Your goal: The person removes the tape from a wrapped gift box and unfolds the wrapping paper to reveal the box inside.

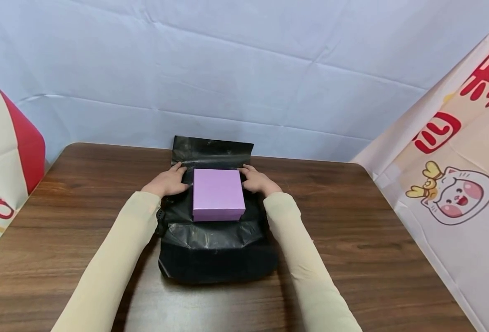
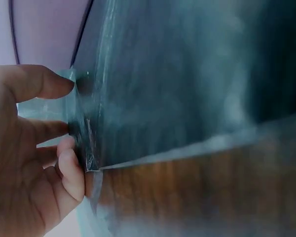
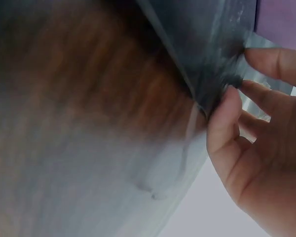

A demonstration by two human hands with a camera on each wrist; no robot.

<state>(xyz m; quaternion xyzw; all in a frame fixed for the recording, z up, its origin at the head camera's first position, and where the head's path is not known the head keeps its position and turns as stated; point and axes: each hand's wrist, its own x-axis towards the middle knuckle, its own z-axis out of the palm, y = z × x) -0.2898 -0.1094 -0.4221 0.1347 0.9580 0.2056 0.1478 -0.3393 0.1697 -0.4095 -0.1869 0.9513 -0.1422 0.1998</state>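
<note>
A closed purple box point(image 1: 218, 191) sits on a creased black plastic sheet point(image 1: 219, 265); whether the sheet is a bag, I cannot tell. Just left of the box, my left hand point(image 1: 168, 180) touches the plastic, fingers spread. My right hand point(image 1: 258, 180) does likewise along the box's right side. In the left wrist view, the thumb point(image 2: 52, 86) and fingertips meet the plastic's edge, apart from each other. The right wrist view has the thumb point(image 3: 269, 61) and fingers against the plastic point(image 3: 207, 44) too. Part of the plastic beneath the hands and box is hidden.
A brown wooden table point(image 1: 344, 240) lies under everything. The plastic's far flap point(image 1: 213, 150) stands up near the table's back edge, before a pale cloth backdrop point(image 1: 227, 69). Printed cloths hang at the left and at the right point(image 1: 451, 193).
</note>
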